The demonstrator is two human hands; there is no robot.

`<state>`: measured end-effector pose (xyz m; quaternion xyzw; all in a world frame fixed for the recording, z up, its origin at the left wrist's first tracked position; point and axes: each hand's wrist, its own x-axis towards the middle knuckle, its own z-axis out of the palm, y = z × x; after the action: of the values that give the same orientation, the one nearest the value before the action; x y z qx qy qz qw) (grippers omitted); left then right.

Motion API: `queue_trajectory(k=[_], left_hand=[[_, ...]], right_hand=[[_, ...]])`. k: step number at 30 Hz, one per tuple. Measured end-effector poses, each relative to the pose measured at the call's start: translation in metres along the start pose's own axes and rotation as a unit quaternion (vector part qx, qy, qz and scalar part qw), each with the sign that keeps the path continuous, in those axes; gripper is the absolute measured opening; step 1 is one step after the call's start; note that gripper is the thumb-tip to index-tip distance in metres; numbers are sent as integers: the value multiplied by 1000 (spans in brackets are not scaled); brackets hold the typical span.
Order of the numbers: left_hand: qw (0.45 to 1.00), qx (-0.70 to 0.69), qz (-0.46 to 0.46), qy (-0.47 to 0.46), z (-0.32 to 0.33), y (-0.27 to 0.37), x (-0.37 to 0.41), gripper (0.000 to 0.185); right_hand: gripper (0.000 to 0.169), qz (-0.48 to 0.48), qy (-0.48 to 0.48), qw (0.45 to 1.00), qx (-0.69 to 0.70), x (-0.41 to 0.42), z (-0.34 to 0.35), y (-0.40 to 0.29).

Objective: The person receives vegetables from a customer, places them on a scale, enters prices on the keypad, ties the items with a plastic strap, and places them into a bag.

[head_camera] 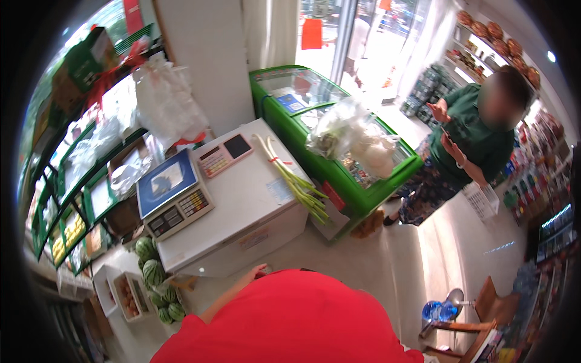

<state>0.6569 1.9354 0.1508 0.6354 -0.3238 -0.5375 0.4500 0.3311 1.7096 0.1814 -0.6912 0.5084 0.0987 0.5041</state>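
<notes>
My left hand [258,271] is low in front of my red shirt, beside the white counter [236,199]. A small pale object [266,270] shows at its fingers, too small to name, and I cannot tell whether the hand grips it. My right hand is out of view. On the counter stand a digital weighing scale [174,193] with a blue platform and a pink calculator [225,155]. A bundle of green onions [295,181], bound with a red tie, lies across the counter's right end, its leaf ends jutting over the edge.
A green glass-topped chest freezer [290,122] adjoins the counter and bears filled plastic bags [374,152]. Beyond it a person [472,131] holds a phone. Watermelons [154,272] and a crate of eggs [127,297] are at left; a wooden chair [481,331] stands lower right.
</notes>
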Motion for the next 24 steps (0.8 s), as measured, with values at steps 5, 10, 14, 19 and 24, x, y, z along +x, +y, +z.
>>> queue_trajectory(k=[5, 10, 14, 19, 24], left_hand=[[998, 48, -19, 25, -37, 108, 3, 46], [998, 17, -50, -32, -93, 123, 20, 39], [996, 36, -49, -70, -125, 146, 33, 38], [994, 10, -18, -112, -143, 162, 61, 37], [984, 10, 28, -173, -131, 187, 99, 36]], right_hand=[[38, 64, 33, 997, -1, -2, 29, -39], [34, -38, 82, 996, -16, 8, 46, -87], [31, -52, 115, 992, -3, 22, 54, -103], [30, -106, 216, 971, -1, 25, -3, -144], [43, -109, 397, 911, 0, 51, -97, -184]])
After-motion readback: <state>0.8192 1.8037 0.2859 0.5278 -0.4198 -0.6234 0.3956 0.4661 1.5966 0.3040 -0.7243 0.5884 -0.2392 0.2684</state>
